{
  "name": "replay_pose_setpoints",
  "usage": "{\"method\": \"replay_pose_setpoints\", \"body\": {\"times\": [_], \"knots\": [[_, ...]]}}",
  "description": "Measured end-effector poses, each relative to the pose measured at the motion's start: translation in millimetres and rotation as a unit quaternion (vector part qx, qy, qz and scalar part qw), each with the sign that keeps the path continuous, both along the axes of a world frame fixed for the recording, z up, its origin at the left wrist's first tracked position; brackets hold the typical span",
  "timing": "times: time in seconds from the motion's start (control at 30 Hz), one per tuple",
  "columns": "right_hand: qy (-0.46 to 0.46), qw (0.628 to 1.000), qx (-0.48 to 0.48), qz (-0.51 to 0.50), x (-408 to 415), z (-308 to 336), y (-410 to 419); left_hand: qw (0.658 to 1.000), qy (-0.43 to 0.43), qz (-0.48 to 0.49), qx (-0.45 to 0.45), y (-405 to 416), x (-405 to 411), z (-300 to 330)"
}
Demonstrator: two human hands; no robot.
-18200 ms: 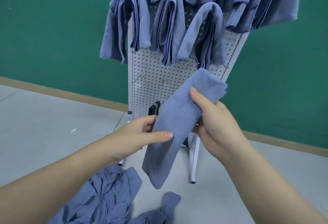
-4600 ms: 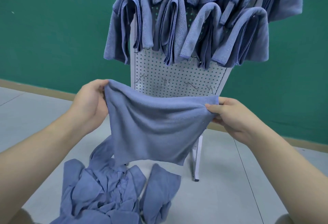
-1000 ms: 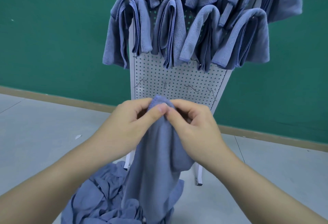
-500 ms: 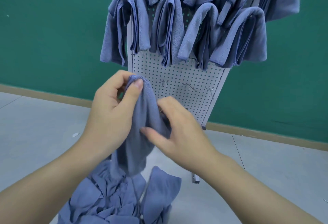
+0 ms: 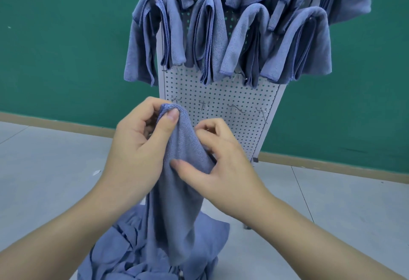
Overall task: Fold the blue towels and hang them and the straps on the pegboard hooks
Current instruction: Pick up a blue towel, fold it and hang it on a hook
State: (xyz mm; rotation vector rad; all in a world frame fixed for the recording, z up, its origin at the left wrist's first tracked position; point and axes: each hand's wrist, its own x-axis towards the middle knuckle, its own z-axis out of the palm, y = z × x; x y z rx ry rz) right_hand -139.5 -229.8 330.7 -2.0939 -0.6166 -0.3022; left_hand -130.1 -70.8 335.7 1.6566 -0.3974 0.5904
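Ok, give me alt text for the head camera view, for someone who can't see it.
Two bare hands hold a folded blue towel before a white pegboard: the left hand pinches its top, the right hand grips its side. Folded towels hang above a row of bare hooks, and a heap of loose towels lies on the floor.

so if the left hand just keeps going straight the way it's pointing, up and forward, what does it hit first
Probably the pegboard, near the bare hook at the left end of the row. The left hand pinches the folded towel top just below and in front of that hook. Depth is hard to judge from this single view.
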Motion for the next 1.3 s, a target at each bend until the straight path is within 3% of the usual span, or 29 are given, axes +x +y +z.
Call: {"method": "replay_pose_setpoints", "body": {"times": [0.13,0.27,0.63,0.83,0.97,1.03,1.13,1.23,1.3], "knots": [[0.084,0.992,-0.094,0.029,8.3,-6.4,-8.1,1.0,-0.006,0.008,-0.011,-3.2,-0.4,-0.3],[0.076,0.976,-0.2,0.035,13.4,-6.6,-18.2,0.999,-0.005,0.031,-0.04,1.7,3.9,1.9],[-0.047,0.994,-0.1,0.025,15.4,12.3,-37.5,0.979,0.112,0.054,-0.16,21.0,21.7,-1.8],[-0.083,0.992,-0.097,0.0,25.2,13.4,-46.7,0.977,0.141,0.05,-0.151,18.4,24.5,-4.7],[-0.107,0.992,-0.058,-0.027,25.6,16.0,-52.0,0.989,0.095,0.102,-0.042,9.4,20.5,-10.2],[-0.075,0.996,-0.019,-0.038,24.0,17.0,-55.7,0.992,0.039,0.123,0.011,2.8,12.2,-8.5],[0.045,0.994,0.087,-0.051,19.9,17.3,-55.2,0.988,-0.033,0.144,0.046,-6.4,0.3,-3.9],[0.228,0.948,0.22,-0.021,18.1,13.5,-46.8,0.986,-0.056,0.155,0.03,-13.0,-2.8,-3.9],[0.321,0.919,0.227,0.017,16.1,9.6,-40.9,0.984,-0.054,0.168,0.008,-16.5,-1.8,-2.9]]}}
